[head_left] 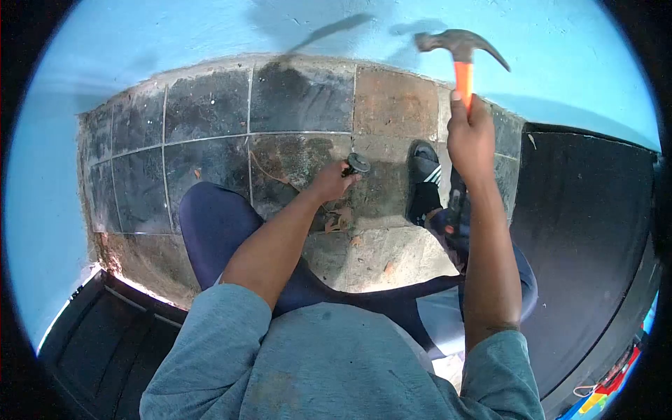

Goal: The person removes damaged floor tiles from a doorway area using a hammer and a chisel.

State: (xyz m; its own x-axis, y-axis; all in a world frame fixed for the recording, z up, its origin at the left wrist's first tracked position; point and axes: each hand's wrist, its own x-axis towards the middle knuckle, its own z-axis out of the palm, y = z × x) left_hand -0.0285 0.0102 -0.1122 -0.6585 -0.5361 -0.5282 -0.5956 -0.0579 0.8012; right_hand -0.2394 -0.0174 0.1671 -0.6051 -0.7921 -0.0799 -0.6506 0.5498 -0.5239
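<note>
Gripping orange-handled hammer in right hand, clutching round-topped tool with left hand over tiled floor; could smash that hand through an off-centre swing!

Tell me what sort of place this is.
It looks like a small tiled corner, perhaps a porch or entryway: dark floor tiles, a bright blue wall, and dry leaves lying on the floor.

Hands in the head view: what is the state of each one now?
Left hand: closed, holding a dark round-topped object.
Right hand: closed, holding a hammer by its handle.
</note>
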